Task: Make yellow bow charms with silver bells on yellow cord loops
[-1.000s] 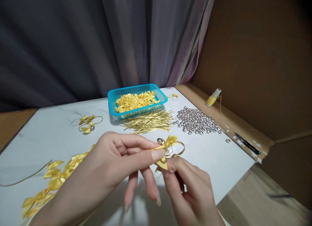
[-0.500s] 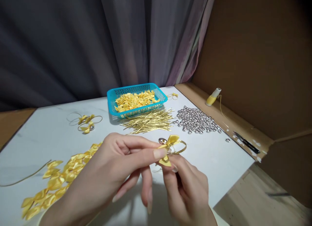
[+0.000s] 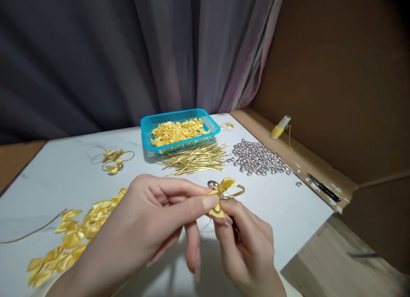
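Thumb and forefinger of my left hand (image 3: 166,216) pinch a yellow ribbon bow (image 3: 226,184) in front of me. A small silver bell (image 3: 212,184) sits at the bow's left side, and a loop of gold cord (image 3: 238,189) stands out on its right. My right hand (image 3: 246,237) is closed just below, its fingertips against the bow's lower part; what exactly they grip there is hidden. Thin thread-like strands hang beneath the bow between the hands.
Loose yellow bows (image 3: 73,237) lie left. Behind stand a blue basket (image 3: 147,145) of bows, gold cords (image 3: 195,159) and silver bells (image 3: 258,157). Bow-and-cord pieces (image 3: 112,160) lie back left. A thread spool (image 3: 280,128) and black-handled snips (image 3: 325,188) rest at right.
Both hands stay nearly in place with the bow between them. My right fingers have shifted slightly up against the bow, and the cord loop looks flatter.
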`<act>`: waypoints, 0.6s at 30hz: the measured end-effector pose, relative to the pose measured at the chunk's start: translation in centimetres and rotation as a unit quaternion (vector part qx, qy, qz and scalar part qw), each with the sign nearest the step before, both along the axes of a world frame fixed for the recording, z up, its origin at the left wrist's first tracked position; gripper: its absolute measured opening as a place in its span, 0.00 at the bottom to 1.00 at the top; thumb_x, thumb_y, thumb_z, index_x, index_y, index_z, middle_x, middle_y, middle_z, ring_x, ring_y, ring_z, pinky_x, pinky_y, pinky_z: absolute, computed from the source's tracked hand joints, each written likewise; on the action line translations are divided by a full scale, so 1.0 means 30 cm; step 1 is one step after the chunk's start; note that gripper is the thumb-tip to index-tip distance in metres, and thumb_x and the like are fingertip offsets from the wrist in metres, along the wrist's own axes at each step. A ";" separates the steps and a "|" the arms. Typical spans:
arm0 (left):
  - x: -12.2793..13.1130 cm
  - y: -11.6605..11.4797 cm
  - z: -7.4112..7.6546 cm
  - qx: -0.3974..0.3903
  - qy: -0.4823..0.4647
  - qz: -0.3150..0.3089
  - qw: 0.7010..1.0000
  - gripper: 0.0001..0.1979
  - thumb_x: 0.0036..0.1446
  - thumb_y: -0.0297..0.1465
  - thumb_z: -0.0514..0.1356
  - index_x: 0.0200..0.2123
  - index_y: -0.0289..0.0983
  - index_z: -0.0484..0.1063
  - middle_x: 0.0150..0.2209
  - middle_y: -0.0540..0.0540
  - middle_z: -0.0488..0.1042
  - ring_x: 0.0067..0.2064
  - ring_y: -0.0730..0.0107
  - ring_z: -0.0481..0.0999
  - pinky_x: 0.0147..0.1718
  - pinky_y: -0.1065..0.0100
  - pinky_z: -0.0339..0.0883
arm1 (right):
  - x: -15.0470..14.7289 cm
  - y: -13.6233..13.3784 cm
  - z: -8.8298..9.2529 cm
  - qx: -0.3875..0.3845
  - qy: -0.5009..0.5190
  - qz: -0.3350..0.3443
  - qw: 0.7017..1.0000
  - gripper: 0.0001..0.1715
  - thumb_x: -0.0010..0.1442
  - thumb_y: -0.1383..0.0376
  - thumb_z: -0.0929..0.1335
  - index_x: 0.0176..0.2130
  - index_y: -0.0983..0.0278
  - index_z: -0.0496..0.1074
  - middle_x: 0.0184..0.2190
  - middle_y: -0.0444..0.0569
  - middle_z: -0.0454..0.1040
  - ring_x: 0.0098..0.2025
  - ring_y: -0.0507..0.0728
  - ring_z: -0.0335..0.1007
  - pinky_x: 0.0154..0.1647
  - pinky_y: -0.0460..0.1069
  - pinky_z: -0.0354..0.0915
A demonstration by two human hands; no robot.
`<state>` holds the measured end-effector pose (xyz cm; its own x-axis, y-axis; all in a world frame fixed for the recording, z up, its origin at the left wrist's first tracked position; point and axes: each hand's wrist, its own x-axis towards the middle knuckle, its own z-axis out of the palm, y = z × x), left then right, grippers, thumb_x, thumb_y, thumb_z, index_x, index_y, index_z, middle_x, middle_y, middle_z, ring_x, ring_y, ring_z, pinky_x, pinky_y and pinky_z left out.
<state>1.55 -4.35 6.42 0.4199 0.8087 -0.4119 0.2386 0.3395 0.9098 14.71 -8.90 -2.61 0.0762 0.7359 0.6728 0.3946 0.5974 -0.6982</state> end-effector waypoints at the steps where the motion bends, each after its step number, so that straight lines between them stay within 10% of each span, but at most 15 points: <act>1: 0.000 0.000 0.000 0.001 0.003 -0.001 1.000 0.08 0.49 0.33 0.63 0.31 0.40 0.82 0.09 0.52 0.70 0.08 0.80 0.58 0.11 0.77 0.41 | 0.001 -0.001 -0.001 -0.005 -0.004 0.001 1.000 0.10 0.61 0.75 0.60 0.39 0.63 0.66 0.25 0.43 0.68 0.23 0.47 0.64 0.22 0.42 0.59; 18: -0.009 0.003 0.005 -0.014 -0.009 0.019 1.000 0.08 0.47 0.36 0.64 0.23 0.39 0.80 0.08 0.51 0.69 0.08 0.82 0.55 0.09 0.82 0.41 | 0.002 -0.013 -0.021 -0.016 -0.005 0.020 1.000 0.10 0.63 0.75 0.60 0.40 0.64 0.67 0.30 0.43 0.70 0.31 0.48 0.68 0.34 0.42 0.64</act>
